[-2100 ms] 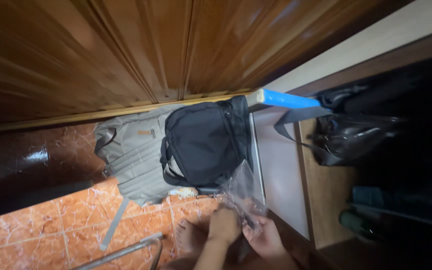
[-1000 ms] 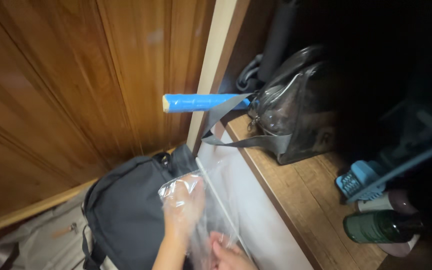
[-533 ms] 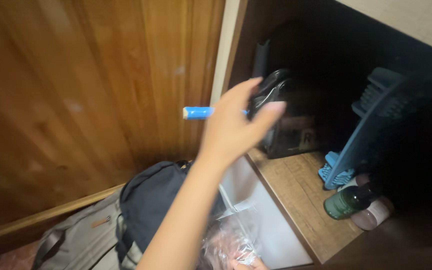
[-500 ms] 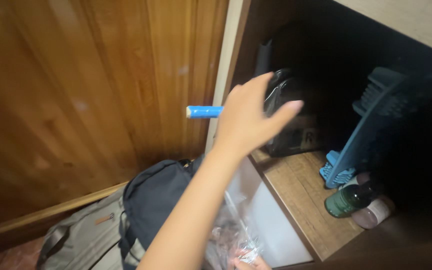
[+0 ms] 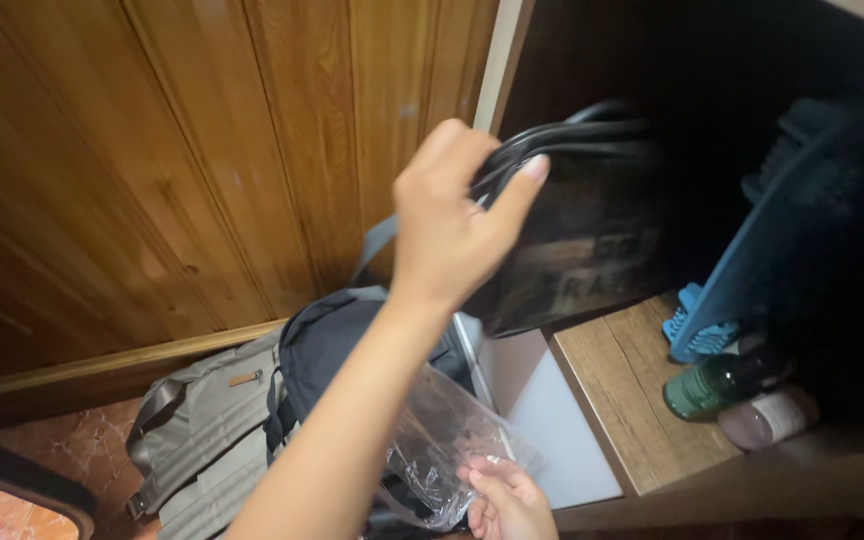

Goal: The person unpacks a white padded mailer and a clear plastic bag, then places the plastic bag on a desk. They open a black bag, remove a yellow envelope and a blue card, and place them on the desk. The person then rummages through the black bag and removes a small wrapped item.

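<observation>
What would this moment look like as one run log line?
left hand: grips dark bag handles | right hand: holds clear plastic bag | below: black backpack, grey bag

A green bottle (image 5: pixel 717 383) and a pale, seemingly labelled bottle (image 5: pixel 767 417) lie on the wooden shelf (image 5: pixel 617 400).

Left hand (image 5: pixel 452 225) gripping dark bag (image 5: pixel 577 255) handles, right hand (image 5: pixel 507 500) holding clear plastic bag (image 5: pixel 437 445)

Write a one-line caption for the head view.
Left hand grips dark bag's handles; right hand holds clear plastic bag.
</observation>
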